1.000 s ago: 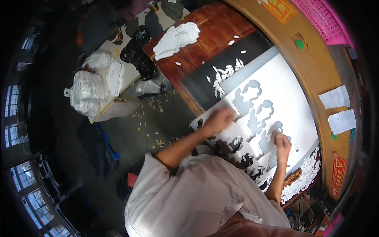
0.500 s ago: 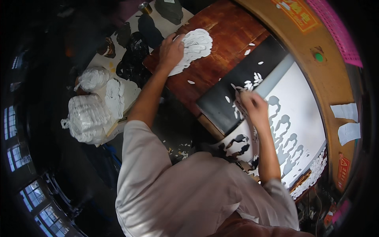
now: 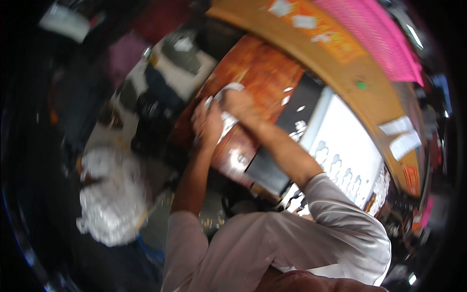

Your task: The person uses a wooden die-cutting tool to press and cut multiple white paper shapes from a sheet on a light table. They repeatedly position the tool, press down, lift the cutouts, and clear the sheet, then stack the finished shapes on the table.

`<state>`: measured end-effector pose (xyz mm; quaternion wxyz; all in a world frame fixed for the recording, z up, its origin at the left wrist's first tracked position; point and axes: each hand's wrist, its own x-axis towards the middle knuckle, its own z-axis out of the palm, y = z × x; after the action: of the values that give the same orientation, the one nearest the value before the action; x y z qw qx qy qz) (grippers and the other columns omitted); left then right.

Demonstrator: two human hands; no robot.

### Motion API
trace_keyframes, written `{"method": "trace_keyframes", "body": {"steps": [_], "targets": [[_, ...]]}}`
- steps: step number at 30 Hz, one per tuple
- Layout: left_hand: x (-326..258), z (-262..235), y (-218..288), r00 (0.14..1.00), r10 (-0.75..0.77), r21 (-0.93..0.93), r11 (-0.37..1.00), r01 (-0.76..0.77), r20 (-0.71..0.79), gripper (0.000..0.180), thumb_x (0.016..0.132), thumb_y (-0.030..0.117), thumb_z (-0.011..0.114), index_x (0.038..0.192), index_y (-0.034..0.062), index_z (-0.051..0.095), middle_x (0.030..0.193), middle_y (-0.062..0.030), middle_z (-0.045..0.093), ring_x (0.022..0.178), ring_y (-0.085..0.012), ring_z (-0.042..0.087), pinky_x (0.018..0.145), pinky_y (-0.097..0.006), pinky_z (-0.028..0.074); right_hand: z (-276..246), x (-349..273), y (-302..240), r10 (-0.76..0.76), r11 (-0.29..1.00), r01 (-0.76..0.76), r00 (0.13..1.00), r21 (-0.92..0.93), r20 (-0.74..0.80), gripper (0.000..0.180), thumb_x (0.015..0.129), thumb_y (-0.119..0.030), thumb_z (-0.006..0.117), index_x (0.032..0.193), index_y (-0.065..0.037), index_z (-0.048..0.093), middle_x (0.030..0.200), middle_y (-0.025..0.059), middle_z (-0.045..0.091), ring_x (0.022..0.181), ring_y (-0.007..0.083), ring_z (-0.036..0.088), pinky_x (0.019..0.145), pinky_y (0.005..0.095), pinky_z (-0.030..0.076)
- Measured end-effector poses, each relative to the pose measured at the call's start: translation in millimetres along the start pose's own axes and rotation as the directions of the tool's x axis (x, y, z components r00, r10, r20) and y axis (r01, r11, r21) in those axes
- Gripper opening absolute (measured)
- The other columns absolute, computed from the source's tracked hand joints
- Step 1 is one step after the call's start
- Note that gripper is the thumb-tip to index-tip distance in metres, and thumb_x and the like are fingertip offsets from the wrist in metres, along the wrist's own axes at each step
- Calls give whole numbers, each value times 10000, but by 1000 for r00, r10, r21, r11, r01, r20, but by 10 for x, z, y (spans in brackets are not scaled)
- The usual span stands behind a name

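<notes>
Both my hands are at a pile of flat white cut-out pieces (image 3: 227, 122) on the reddish-brown board (image 3: 262, 63). My left hand (image 3: 208, 121) grips the pile's left side, its fingers bent around the edge. Across the pile's upper right, my right hand (image 3: 237, 102) is closed on the pieces, its fingertips mostly hidden and blurred. Parts of the pile show above and below the right hand. To the right, small white oval scraps (image 3: 297, 129) lie along a black strip (image 3: 270, 168), beside a white sheet (image 3: 343, 131) with cut-out shapes.
Clear plastic bags of white pieces (image 3: 109, 209) stand at the left. Dark bundles (image 3: 163, 87) lie on a pale surface at the back left. A tan machine beam (image 3: 335, 73) with a green button (image 3: 361, 85) and a pink mesh basket (image 3: 374, 39) border the far right.
My right hand has moved left from the scraps on the black strip to the white pile. My left hand stays at the pile, now closer to its near side. The whole view has shifted.
</notes>
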<state>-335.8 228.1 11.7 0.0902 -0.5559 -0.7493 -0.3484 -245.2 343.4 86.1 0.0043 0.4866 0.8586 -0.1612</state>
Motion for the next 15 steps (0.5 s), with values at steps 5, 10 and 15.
{"method": "trace_keyframes", "body": {"steps": [5, 10, 15], "targets": [[-50, -97, -106, 946, -208, 140, 974, 178, 249, 374, 1020, 230, 572, 1362, 146, 699, 1473, -133, 592, 1298, -397, 595, 1053, -534, 487, 284, 152, -80, -18, 993, 6, 995, 122, 93, 335, 904, -410, 710, 1069, -137, 810, 1090, 168, 778, 1052, 368, 748, 891, 476, 603], [-283, -74, -127, 958, -180, 166, 976, 145, 224, 368, 1008, 235, 604, 1357, 169, 699, 1468, -134, 593, 1277, -400, 607, 1001, -549, 514, 782, 54, 144, -288, 868, 273, 957, 415, -26, 197, 898, -258, 748, 1005, -100, 793, 1033, 136, 779, 1003, 334, 743, 883, 436, 586], [-383, -53, -128, 957, -144, 206, 974, 93, 252, 391, 1009, 231, 606, 1392, 185, 671, 1471, -136, 596, 1271, -405, 611, 995, -556, 520, 691, -209, 519, -263, 202, 238, 948, 950, -182, 108, 917, -6, 717, 1024, -22, 715, 928, 85, 753, 878, 197, 719, 782, 332, 580]]}}
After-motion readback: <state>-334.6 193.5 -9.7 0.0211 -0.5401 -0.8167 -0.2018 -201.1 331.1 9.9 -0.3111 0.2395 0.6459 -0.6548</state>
